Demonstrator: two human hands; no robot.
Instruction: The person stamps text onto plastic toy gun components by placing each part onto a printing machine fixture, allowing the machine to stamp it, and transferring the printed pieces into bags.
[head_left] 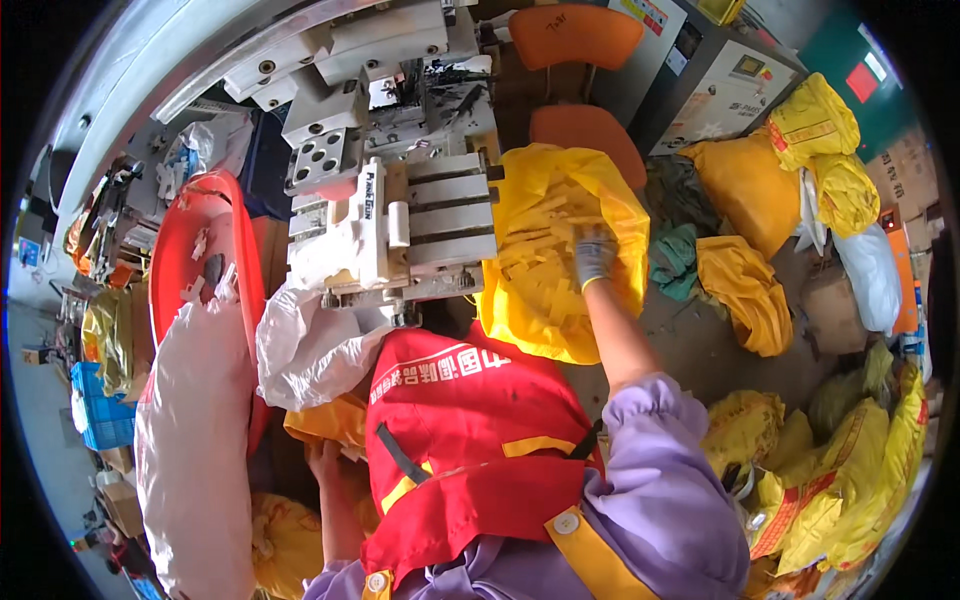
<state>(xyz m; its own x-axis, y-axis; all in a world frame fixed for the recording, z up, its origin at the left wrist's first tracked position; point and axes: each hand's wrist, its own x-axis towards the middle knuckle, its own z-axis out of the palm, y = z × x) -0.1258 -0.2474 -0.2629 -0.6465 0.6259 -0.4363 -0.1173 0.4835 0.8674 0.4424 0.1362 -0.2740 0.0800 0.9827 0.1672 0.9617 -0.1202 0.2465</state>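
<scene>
My right hand (595, 257), in a grey glove, reaches into a large open yellow bag (625, 215). Its fingers look stretched out over a heap of flat yellow strips (540, 240) inside, and their tips partly blend into the heap. Low on the left, beside my red apron (470, 410), my left hand (322, 462) is bare. It touches an orange-yellow bag or cloth (330, 420); its fingers are too small and covered to read. A machine with a slotted metal bed (447, 220) and a white block-like part (372, 225) stands in front of me.
Left of the machine stands a red tub (165, 250) with white pieces, near a tall white sack (195, 450) and a crumpled white bag (310, 345). An orange chair (575, 40) stands behind the open bag. Yellow sacks (835, 480) crowd the right, below a grey cabinet (725, 95).
</scene>
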